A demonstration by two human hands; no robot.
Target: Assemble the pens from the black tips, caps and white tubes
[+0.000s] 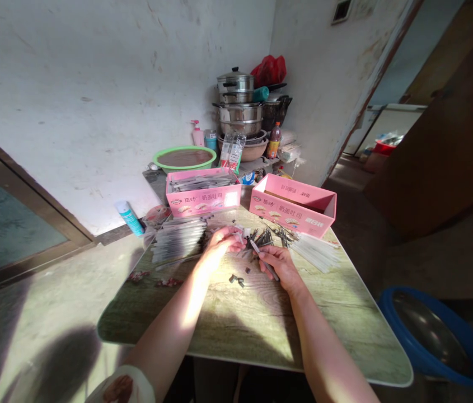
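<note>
My right hand [280, 266] is closed around a slim grey pen-like stick [265, 261], its upper end pointing toward my left hand. The fingers of my left hand [224, 242] are pinched together near a small whitish piece; glare hides what they grip. Between and behind the hands lies a loose pile of thin dark pieces [265, 237]. Several short black caps or plugs [237, 280] are scattered on the table in front. Left of my left hand rests a stack of pale grey sticks [179, 239]. Translucent white tubes [315, 252] lie right of my right hand.
At the table's [337, 324] back edge stand a pink box [205, 207] filled with grey sticks and another pink box [293, 215]. Behind them are a green-rimmed basin [185, 167] and stacked steel pots [240, 115]. A blue tub [404, 341] sits on the floor at right.
</note>
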